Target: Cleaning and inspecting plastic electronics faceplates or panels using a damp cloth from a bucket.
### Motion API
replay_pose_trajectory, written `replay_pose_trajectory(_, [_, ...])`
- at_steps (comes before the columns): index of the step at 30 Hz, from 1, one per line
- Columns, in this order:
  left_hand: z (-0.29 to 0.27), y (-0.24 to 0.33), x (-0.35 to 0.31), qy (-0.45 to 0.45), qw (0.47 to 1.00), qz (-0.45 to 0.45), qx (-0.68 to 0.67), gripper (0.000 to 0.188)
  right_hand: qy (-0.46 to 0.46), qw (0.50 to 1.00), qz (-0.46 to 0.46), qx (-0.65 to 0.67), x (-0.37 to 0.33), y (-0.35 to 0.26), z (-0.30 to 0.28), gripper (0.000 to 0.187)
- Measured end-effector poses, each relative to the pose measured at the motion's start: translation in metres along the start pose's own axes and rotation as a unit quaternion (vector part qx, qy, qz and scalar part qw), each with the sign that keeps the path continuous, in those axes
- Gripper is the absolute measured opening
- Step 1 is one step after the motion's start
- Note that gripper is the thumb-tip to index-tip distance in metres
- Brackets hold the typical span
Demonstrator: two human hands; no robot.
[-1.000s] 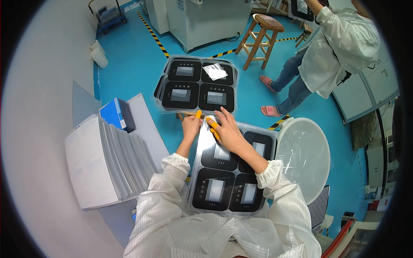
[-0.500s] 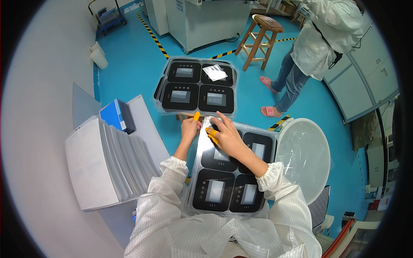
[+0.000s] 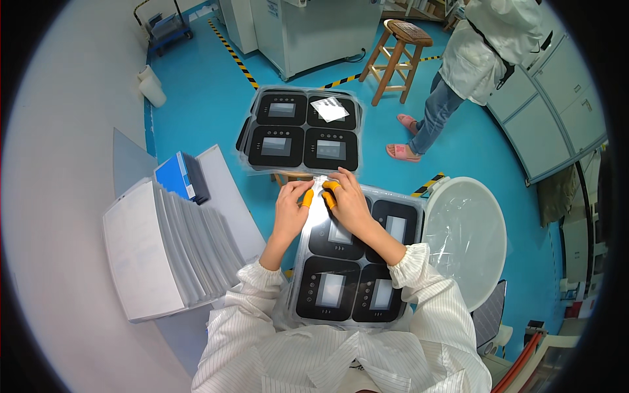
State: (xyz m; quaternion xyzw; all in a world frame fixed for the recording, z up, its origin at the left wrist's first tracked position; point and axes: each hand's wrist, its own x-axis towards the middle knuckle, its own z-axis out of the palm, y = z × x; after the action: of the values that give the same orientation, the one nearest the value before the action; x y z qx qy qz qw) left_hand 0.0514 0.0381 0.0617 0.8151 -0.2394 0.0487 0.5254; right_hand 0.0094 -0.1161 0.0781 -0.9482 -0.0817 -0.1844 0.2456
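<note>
In front of me lies a clear plastic tray (image 3: pixel 293 288) of black panels (image 3: pixel 327 288) with grey windows. A shiny film-like strip (image 3: pixel 316 213) runs along its upper left part. My left hand (image 3: pixel 290 211) is at the tray's far left corner, thumb and forefinger drawn together, one finger in a yellow cot. Beside it, my right hand (image 3: pixel 350 208) rests over the upper left panel, its two yellow-cotted fingers bent inward, another finger stretched toward the far edge. A small whitish piece (image 3: pixel 319 183) shows between the hands. What the fingertips hold is too small to make out.
Just beyond stands another tray (image 3: pixel 298 169) of black panels, with a white sheet (image 3: pixel 329 109) on it. Left are a stack of white sheets (image 3: pixel 141 252) and a blue box (image 3: pixel 177 175). A round white tub (image 3: pixel 468 245) stands right. A stool (image 3: pixel 406 33) and a person (image 3: pixel 452 85) are farther off.
My left hand has risen and turned toward the corner, its yellow-cotted finger now pointing down beside my right hand. The right fingers have bent inward. The person in the background has shifted left.
</note>
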Motion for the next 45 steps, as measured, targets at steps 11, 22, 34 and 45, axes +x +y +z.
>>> replay_pose_trajectory(11, [0.005, 0.006, 0.004, -0.001, 0.996, -0.01, -0.086, 0.04, -0.023, 0.989, 0.072, 0.126, 0.012, 0.004, -0.006, 0.027])
replay_pose_trajectory(22, [-0.005, 0.028, 0.006, -0.065, 0.891, -0.191, -0.407, 0.036, 0.018, 0.999, -0.034, 0.002, -0.023, -0.026, -0.029, 0.04])
replay_pose_trajectory(34, [-0.007, 0.032, 0.003, -0.09, 0.874, -0.209, -0.429, 0.03, 0.155, 0.981, -0.102, 0.05, 0.004, -0.012, -0.033, 0.022])
replay_pose_trajectory(45, [0.007, 0.027, 0.014, -0.101, 0.915, -0.169, -0.352, 0.02, -0.003, 0.99, -0.099, 0.102, -0.047, -0.019, -0.052, 0.023])
